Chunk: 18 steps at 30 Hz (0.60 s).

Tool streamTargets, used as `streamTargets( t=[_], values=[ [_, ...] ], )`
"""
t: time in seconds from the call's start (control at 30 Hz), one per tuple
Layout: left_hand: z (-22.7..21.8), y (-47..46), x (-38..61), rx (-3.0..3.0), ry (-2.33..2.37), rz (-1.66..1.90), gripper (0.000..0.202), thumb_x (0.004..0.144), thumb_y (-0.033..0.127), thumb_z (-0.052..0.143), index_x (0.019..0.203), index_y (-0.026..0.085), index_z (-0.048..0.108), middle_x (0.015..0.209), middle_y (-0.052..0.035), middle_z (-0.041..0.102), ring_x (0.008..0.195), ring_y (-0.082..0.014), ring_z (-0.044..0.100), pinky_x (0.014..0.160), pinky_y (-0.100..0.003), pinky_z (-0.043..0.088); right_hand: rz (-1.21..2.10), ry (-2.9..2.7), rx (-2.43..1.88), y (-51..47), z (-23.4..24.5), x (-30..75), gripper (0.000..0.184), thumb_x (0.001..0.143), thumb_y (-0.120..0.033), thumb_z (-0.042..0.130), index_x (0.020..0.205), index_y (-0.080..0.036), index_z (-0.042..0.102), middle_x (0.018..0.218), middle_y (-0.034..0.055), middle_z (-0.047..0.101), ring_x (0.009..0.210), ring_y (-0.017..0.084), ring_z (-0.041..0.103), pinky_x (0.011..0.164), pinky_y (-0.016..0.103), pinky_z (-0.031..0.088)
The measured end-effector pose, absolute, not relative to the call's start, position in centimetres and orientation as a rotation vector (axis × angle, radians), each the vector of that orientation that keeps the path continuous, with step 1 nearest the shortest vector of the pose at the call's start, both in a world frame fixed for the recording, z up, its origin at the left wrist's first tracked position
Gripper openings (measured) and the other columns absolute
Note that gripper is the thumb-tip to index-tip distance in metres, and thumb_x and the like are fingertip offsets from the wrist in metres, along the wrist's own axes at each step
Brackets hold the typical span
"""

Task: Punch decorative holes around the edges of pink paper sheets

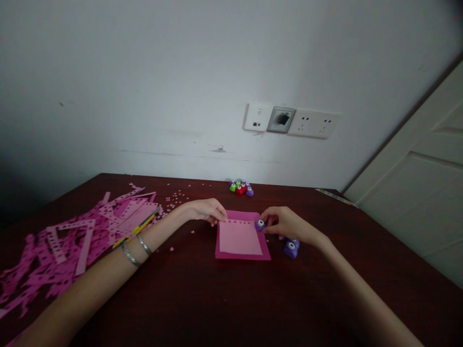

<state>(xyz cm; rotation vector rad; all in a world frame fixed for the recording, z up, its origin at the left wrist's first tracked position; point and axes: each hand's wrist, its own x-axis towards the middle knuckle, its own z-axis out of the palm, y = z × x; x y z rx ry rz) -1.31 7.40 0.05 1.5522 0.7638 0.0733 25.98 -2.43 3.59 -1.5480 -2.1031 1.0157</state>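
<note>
Two hands work at a light sheet, which lies on a dark pink sheet at the middle of the worktop. Left hand: fingers drawn together, gripping the sheet's far left corner. Right hand: fingers part-closed around a purple punch at the far right corner. A row of small holes runs along the far edge between them. A second punch rests just right of the sheets, near the right wrist. Farther left lie pencils, confetti and a heap of pink strips. A punch cluster stands at the far edge, by the wall.
</note>
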Motion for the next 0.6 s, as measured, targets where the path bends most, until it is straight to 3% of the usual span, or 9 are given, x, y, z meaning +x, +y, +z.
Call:
streamTargets(
  t=[0.6],
  values=[
    [0.33, 7.18, -1.18, 1.522, 0.785, 0.095, 0.023, 0.059, 0.031, 0.074, 0.075, 0.016, 0.067, 0.065, -0.0006, 0.058, 0.059, -0.0099, 0.049, 0.058, -0.029, 0.039, 1.020, -2.105, -1.532, -2.39, 3.53, 25.96, 0.023, 0.071, -0.023, 0.064, 0.092, -0.014, 0.063, 0.074, 0.0028, 0.062, 0.059, 0.011, 0.058, 0.040, 0.017, 0.047]
  ],
)
